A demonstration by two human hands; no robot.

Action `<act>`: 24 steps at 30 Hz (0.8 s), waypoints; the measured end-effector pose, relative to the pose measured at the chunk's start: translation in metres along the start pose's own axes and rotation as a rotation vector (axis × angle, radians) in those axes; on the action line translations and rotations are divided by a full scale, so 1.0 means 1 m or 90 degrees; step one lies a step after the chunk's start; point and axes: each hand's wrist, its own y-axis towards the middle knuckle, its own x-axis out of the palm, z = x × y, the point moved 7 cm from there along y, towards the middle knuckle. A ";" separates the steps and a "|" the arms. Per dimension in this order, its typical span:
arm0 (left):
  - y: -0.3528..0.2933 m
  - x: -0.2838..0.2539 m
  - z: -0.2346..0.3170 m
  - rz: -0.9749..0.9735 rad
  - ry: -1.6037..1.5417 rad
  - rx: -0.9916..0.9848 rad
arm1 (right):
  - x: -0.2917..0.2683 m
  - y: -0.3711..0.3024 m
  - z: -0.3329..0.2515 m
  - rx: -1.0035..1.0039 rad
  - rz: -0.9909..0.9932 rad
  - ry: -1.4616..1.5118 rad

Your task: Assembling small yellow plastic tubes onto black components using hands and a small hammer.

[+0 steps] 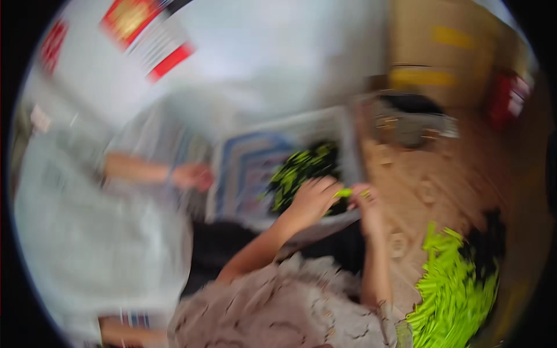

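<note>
Two hands meet over the front of a basket, with one slim, bright green piece (344, 192) held between them. Thumb and fingers of the right hand (364, 200) pinch its right end; the left hand (316, 200), back upward, has its fingertips closed at the other end, though blur hides how each finger sits. Beneath and behind the left hand, a heap of green and black pieces (301, 168) fills the right part of the basket (351, 148), whose inside looks bluish on the left. Just beyond its left edge is a co-worker's hand (194, 176), its fingers too smeared to read. To the right, on the tan floor (429, 168), lies a big pile of green pieces (449, 290) with black pieces (484, 249) along its upper right side. Farther back stand a cardboard box (447, 55) and a red object (505, 101).
</note>
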 end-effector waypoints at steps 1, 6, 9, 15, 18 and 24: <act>0.007 0.014 0.007 -0.047 -0.030 0.012 | -0.016 -0.005 0.000 0.044 0.057 -0.018; 0.047 0.060 0.096 -0.085 -0.192 0.203 | -0.092 -0.089 -0.060 0.021 0.343 0.009; 0.046 0.092 0.147 -0.088 -0.290 0.327 | -0.137 -0.147 -0.072 -0.028 0.483 -0.085; 0.019 0.119 0.209 -0.084 -0.385 0.425 | -0.157 -0.231 -0.072 -0.097 0.625 -0.057; 0.001 0.123 0.215 -0.103 -0.398 0.434 | -0.149 -0.247 -0.063 -0.075 0.679 0.008; -0.028 0.125 0.223 -0.104 -0.419 0.462 | -0.157 -0.273 -0.045 -0.012 0.643 -0.085</act>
